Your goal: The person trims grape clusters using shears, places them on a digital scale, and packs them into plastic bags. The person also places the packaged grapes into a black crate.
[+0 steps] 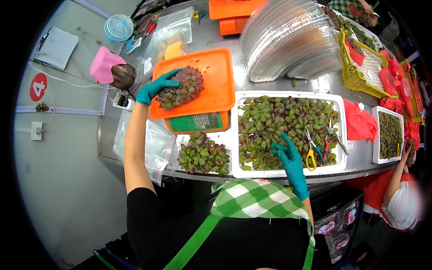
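My left hand [156, 88], in a teal glove, grips a reddish bunch of grapes [184, 88] on the orange tray [216, 79] of a digital scale [195, 122]. My gloved right hand [289, 157] is over a white foam box [238, 135] of loose green and reddish grapes [287, 116]. Its fingers are apart, with nothing visible in them; whether the fingertips touch the grapes is unclear. Yellow-and-blue-handled scissors [312, 153] and red-handled snips [326, 150] lie at the box's right side. More grape bunches [202, 155] sit before the scale.
Stacked clear plastic containers [287, 44] stand behind the foam box. Clear bags [145, 141] overhang the table's left front edge. Yellow crates [364, 64], red paper [359, 121] and another foam box [374, 135] lie rightward. A co-worker's hand [406, 152] is at far right. A small fan [118, 28] stands back left.
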The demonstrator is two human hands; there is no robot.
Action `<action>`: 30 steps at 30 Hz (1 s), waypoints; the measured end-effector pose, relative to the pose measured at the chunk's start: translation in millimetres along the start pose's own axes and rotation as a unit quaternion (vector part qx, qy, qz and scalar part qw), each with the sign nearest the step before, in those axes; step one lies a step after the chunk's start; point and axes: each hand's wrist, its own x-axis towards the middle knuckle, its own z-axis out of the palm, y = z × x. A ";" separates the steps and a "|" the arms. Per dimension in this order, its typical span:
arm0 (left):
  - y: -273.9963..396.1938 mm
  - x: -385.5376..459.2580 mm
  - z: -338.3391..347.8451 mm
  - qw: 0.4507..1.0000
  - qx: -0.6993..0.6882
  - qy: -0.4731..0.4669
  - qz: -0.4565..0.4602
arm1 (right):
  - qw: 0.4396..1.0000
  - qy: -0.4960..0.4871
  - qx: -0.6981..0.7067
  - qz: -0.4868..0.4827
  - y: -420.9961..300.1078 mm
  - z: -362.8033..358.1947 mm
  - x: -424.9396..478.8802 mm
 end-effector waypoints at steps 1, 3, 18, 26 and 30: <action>15.6 -4.6 8.8 0.999 0.025 -0.028 -0.005 | 1.000 0.010 -0.007 0.010 3.1 -2.3 -2.0; 22.4 -6.9 4.7 0.992 0.114 -0.028 0.047 | 0.994 0.079 -0.072 -0.005 13.8 -15.2 -5.1; -25.8 -75.0 -7.1 0.952 0.040 0.235 0.194 | 0.884 0.307 -0.342 -0.084 40.3 -142.9 -4.5; -29.6 -81.3 -6.6 0.932 0.050 0.287 0.218 | 0.854 0.297 -0.411 -0.116 41.5 -175.6 9.7; -22.9 -70.8 7.9 0.931 0.021 0.302 0.203 | 0.788 0.244 -0.562 -0.058 22.3 -182.8 6.3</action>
